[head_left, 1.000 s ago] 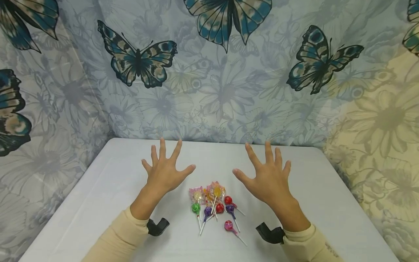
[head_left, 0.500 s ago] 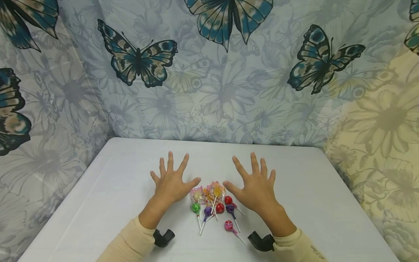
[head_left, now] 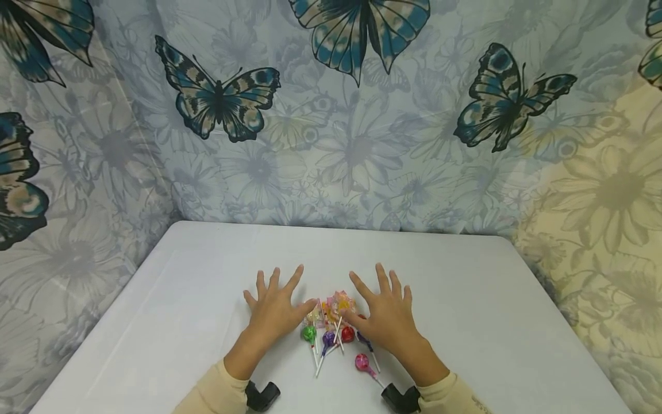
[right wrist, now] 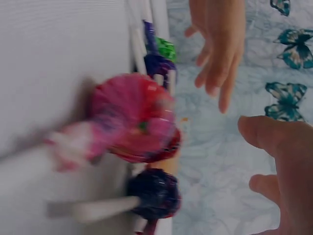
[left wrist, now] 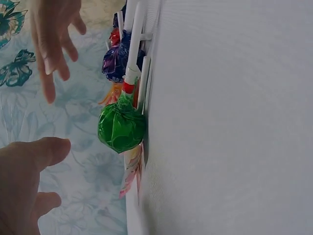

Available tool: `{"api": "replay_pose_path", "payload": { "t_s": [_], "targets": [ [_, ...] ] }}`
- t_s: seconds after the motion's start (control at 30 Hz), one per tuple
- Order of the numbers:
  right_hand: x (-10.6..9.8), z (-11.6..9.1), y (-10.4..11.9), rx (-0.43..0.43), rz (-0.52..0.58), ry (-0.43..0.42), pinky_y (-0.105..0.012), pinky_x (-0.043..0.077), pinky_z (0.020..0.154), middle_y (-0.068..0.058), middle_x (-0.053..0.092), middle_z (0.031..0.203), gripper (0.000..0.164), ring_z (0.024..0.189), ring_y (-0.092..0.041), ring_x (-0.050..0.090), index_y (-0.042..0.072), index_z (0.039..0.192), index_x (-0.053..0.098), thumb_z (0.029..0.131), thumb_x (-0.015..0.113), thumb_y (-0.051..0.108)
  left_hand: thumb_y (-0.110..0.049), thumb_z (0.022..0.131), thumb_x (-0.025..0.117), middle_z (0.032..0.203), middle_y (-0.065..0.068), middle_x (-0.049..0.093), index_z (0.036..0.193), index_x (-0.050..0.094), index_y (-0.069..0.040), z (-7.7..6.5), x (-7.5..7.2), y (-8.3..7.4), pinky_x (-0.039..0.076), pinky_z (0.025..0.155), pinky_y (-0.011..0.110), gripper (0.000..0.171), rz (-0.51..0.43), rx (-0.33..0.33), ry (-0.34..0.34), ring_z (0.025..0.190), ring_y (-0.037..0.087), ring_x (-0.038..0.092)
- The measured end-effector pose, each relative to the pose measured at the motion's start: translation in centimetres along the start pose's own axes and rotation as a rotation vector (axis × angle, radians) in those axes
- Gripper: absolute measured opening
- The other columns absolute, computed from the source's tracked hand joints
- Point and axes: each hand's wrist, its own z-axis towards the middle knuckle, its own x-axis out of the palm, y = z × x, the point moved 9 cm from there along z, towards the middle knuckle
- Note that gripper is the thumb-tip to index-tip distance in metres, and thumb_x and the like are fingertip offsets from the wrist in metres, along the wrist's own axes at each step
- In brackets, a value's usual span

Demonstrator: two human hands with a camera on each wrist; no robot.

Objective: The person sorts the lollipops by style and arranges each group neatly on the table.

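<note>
A small pile of wrapped lollipops lies on the white table (head_left: 207,287). Among them are a green lollipop (head_left: 308,334), a purple one (head_left: 328,338), a red one (head_left: 347,334) and, nearest the front, a pink one (head_left: 362,361). Flat candies in clear pink and orange wrappers (head_left: 338,302) sit at the back. My left hand (head_left: 275,313) hovers at the pile's left side, fingers spread, holding nothing. On the right side my right hand (head_left: 388,319) is spread likewise, covering part of the pile. The green lollipop (left wrist: 121,128) shows large in the left wrist view, the pink one (right wrist: 132,117) in the right.
Black wrist mounts (head_left: 262,397) stick out from both cream sleeves (head_left: 214,391). Behind the table's far edge hangs a blue-grey cloth (head_left: 357,149) printed with butterflies and flowers.
Both hands have come down and inward from farther out, closing in on the pile from either side. Their fingers stay spread. The lollipops have not visibly moved.
</note>
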Motion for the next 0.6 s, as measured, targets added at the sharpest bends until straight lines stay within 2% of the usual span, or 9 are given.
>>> {"api": "replay_pose_path", "payload": {
  "t_s": [0.13, 0.27, 0.47, 0.6],
  "targets": [
    [1.4, -0.4, 0.1, -0.016, -0.008, 0.009, -0.073, 0.027, 0.093, -0.026, 0.03, 0.149, 0.073, 0.13, -0.053, 0.029, 0.033, 0.145, 0.046, 0.081, 0.061, 0.065, -0.057, 0.085, 0.064, 0.141, 0.026, 0.042, 0.148, 0.041, -0.031, -0.5, 0.6, 0.3, 0.011, 0.088, 0.082, 0.072, -0.011, 0.01, -0.016, 0.133, 0.056, 0.018],
    [2.5, -0.8, 0.2, -0.018, 0.029, 0.016, -0.071, 0.028, 0.094, -0.025, 0.033, 0.147, 0.068, 0.129, -0.052, 0.031, 0.032, 0.142, 0.05, 0.082, 0.062, 0.062, -0.05, 0.085, 0.067, 0.138, 0.02, 0.049, 0.145, 0.046, -0.03, -1.1, 1.4, 0.5, 0.015, 0.088, 0.081, 0.067, -0.035, 0.031, -0.038, 0.131, 0.052, 0.027],
    [4.0, -1.5, 0.3, 0.002, 0.065, 0.061, -0.068, 0.027, 0.097, -0.024, 0.034, 0.147, 0.065, 0.13, -0.05, 0.031, 0.033, 0.14, 0.053, 0.082, 0.062, 0.062, -0.039, 0.084, 0.072, 0.13, 0.017, 0.056, 0.139, 0.054, -0.026, -1.9, 2.3, 0.4, 0.019, 0.089, 0.079, 0.06, -0.09, 0.081, -0.078, 0.125, 0.049, 0.038],
    [4.7, -1.4, 0.4, 0.008, 0.071, 0.073, -0.068, 0.026, 0.098, -0.025, 0.035, 0.146, 0.065, 0.13, -0.05, 0.031, 0.032, 0.139, 0.054, 0.082, 0.063, 0.061, -0.032, 0.08, 0.077, 0.122, 0.015, 0.061, 0.135, 0.059, -0.022, -1.8, 2.4, 0.3, 0.023, 0.089, 0.075, 0.059, -0.122, 0.125, -0.103, 0.118, 0.044, 0.045]
  ]
}}
